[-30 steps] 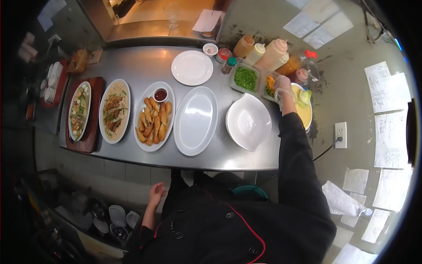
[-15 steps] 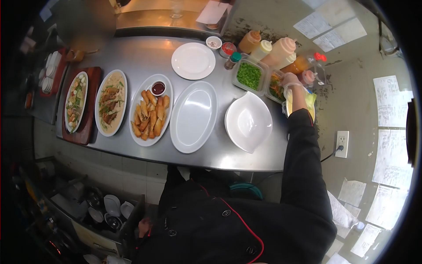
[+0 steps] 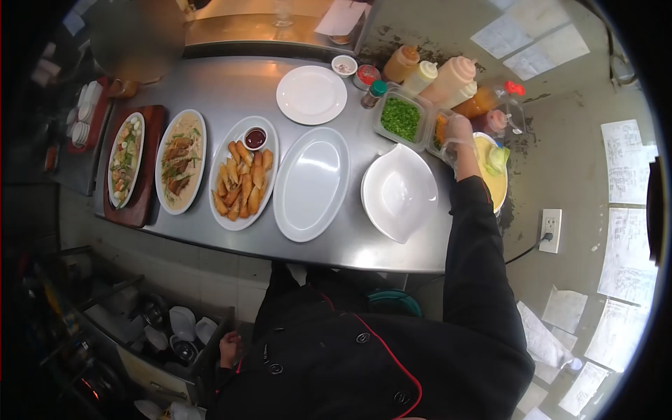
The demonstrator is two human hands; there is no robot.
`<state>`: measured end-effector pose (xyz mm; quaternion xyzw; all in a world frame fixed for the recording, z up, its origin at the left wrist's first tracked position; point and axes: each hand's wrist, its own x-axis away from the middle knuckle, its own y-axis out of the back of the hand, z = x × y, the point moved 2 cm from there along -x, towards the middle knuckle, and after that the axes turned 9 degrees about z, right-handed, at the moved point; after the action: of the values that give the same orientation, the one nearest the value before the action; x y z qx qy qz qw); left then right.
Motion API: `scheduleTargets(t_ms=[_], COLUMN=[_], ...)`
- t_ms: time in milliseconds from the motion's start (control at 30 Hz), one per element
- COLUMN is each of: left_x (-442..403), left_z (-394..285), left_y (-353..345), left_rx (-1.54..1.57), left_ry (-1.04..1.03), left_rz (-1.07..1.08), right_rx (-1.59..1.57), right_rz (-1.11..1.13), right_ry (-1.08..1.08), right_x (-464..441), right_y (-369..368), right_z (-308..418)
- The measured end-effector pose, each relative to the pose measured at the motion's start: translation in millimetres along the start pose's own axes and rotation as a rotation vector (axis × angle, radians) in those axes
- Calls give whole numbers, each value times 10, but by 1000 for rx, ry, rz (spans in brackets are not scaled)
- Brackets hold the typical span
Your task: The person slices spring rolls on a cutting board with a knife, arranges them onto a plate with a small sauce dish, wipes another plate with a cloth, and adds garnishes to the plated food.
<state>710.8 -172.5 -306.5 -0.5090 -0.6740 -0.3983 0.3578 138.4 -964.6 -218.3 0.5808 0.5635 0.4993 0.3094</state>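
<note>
My right hand (image 3: 459, 133), in a clear plastic glove, reaches over a clear tub of orange and green shredded garnish (image 3: 440, 130). Its fingertips are hidden, so any grip there cannot be made out. Left of it sits a tub of chopped green herbs (image 3: 400, 118). On the wall side, a yellow-filled bowl with a pale leafy piece (image 3: 495, 161) is partly covered by my sleeve. A white leaf-shaped bowl (image 3: 399, 192) lies nearest on the counter. Low beside my jacket, my left hand (image 3: 230, 348) hangs with curled fingers and nothing visible in them.
Sauce bottles (image 3: 456, 75) crowd the back corner. Along the steel counter (image 3: 308, 253) are a bare oval plate (image 3: 311, 185), a round plate (image 3: 311, 95), fried rolls with dip (image 3: 241, 183), a creamy dish (image 3: 180, 161) and a vegetable dish (image 3: 127, 159) on a wooden board.
My right hand has shifted slightly left and down over the garnish tub, uncovering more of the yellow-filled bowl. My left hand shows more fully beside the jacket. The view has shifted slightly.
</note>
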Motion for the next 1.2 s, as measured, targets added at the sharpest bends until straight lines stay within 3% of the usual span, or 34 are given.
scheduleTargets(t_ms=[100,200,267,367,467,567,733,833,933,1033,1100,1200], left_x=[1,-154,-213,-40,101,31,3,31,-142,-257,104,-9], left_z=[301,810,911,353,-160,-108,-19,49,533,627,11,34], left_y=[91,133,215,86,-67,-74,-61,-35,62,51,-100,-129], left_rx=[183,161,255,250,59,3,-43,-7,52,-19,-74,11], left_ry=[-11,101,88,100,72,69,21,-7,-39,4,15,3], left_rz=[23,-16,104,78,13,-16,-53,-74,-27,-10,-73,-39], right_rx=[-103,-208,-294,-203,-141,-83,-258,-137,66,54,-151,-359], right_rz=[-5,19,56,-106,-10,46,-28,-110,-33,-35,-106,-231], right_ry=[-4,-23,-65,51,-35,-24,-148,-106,-127,-124,6,79], right_x=[67,188,176,202,-6,206,-41,418,152,179,145,203], right_y=[264,509,516,441,134,244,-388,368,216,332,228,255], right_z=[-122,-220,-268,-264,-215,161,238,346,-5,-322,-598,-791])
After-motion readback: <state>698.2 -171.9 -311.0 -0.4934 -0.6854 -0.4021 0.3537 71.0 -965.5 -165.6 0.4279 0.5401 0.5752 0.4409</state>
